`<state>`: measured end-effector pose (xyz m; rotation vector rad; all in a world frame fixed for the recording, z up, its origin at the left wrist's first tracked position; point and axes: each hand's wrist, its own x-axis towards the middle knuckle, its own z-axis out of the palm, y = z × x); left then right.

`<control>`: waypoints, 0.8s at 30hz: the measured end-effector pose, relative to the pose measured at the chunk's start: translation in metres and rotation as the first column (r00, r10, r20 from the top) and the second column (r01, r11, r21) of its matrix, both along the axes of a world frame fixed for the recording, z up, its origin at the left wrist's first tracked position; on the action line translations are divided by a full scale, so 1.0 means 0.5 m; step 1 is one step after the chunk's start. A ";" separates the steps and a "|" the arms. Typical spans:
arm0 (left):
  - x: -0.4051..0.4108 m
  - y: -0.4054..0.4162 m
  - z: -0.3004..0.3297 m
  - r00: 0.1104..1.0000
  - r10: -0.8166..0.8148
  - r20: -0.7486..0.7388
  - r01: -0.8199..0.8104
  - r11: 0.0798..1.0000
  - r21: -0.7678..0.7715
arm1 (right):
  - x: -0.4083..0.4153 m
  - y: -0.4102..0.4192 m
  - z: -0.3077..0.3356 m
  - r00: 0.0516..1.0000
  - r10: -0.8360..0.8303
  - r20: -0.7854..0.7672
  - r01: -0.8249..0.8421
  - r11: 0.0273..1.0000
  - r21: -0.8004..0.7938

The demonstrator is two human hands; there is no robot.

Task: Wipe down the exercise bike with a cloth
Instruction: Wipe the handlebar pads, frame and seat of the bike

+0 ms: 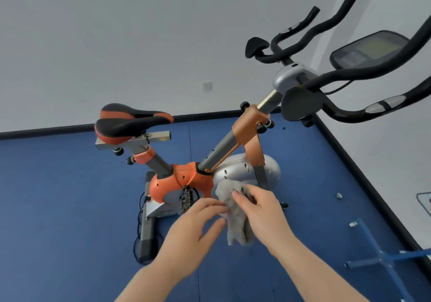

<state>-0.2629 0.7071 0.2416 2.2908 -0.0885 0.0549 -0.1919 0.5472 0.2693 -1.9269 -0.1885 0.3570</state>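
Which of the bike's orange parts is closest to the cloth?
The orange crank housing, low on the frame; the grey cloth hangs right beside it. The saddle's orange trim and the upper clamp sit far higher.

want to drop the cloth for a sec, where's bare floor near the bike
Bare blue floor lies left of the bike, below the saddle, out to the wall. Another patch lies between the silver flywheel cover and the blue cross-shaped stand. Crowded: the black foot bar with its cables, and the chain area by the hands.
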 end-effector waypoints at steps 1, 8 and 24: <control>-0.003 0.035 0.008 0.998 0.062 0.018 -0.063 0.998 0.023 | -0.001 0.018 0.006 0.998 0.047 0.032 -0.046 0.999 -0.025; -0.063 0.257 0.013 0.946 0.325 0.001 -0.323 0.941 0.096 | -0.039 0.168 0.001 0.891 0.428 0.151 -0.316 0.825 -0.469; -0.102 0.588 -0.030 0.911 0.371 -0.182 -0.350 0.926 0.140 | -0.015 0.515 -0.055 0.854 0.492 0.168 -0.309 0.739 -0.599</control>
